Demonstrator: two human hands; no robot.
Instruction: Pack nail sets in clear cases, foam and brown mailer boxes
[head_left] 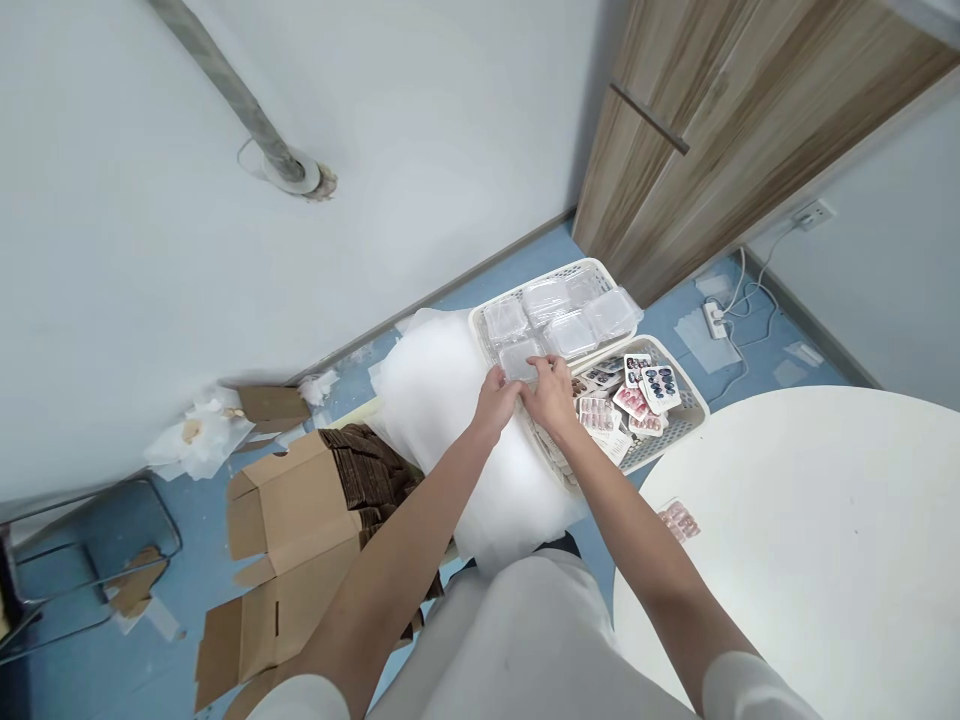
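Observation:
My left hand point(496, 402) and my right hand point(552, 396) meet at the near edge of a white mesh basket point(592, 264). Between them is a clear plastic box point(517, 352), its near edge pinched by the fingers of both hands. Several more clear boxes, such as one clear plastic box point(570, 332), lie in that basket under shiny film. Right beside my right wrist stands a second white basket point(686, 415), filled with flat cards of press-on nails point(660, 388) in pink and dark blue. My fingertips partly cover the box's near side.
A big heap of white foam wrap point(442, 385) lies in front of me. To the left are flattened cardboard boxes point(296, 510) and a folding chair point(90, 560). On the right, a round white table point(810, 540) bears one nail card point(681, 520). A power strip point(714, 320) sits near the wooden cabinet point(720, 120).

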